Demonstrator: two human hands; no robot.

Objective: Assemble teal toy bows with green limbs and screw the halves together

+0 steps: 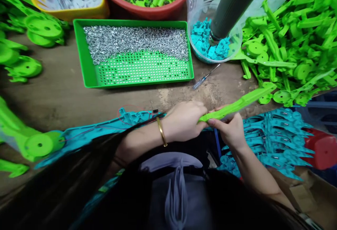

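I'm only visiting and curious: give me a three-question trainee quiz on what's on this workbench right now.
1. True or false: both hands grip the same long green plastic piece.
2. What fills the far half of the green perforated tray?
A. blue clips
B. small silver metal parts
C. green discs
3. Fill in: the left hand has a gold ____ at its wrist.

Key:
1. True; the right hand grips it too.
2. B, the silver metal parts.
3. Bangle.
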